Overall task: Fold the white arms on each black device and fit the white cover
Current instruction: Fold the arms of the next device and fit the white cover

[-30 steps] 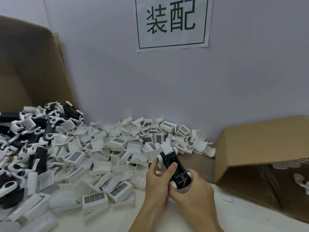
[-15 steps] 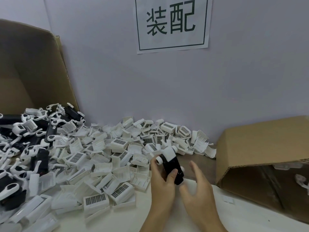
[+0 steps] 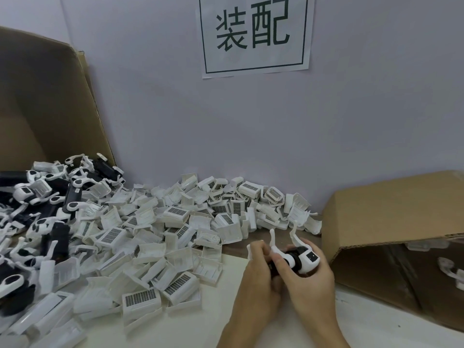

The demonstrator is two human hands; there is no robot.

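A black device (image 3: 295, 259) with a white end lies across both hands just above the table's near edge. Two of its white arms (image 3: 293, 233) stick up and away from me. My left hand (image 3: 258, 272) grips its left end, fingers curled over the top. My right hand (image 3: 311, 277) holds the right, white end, thumb across the black body. A big heap of white covers (image 3: 155, 234) with barcode labels spreads over the table to the left. More black devices (image 3: 57, 204) with unfolded arms are piled at the far left.
An open cardboard box (image 3: 391, 209) lies on its side at the right, with a white part inside. A tall cardboard flap (image 3: 45, 101) stands at the left rear. A paper sign (image 3: 253, 33) hangs on the wall. Bare white table (image 3: 200, 325) shows in front of me.
The device has turned from pointing away from me to lying crosswise. My right hand, open beside it half a second ago, now grips its white end. Two white arms now stand up.
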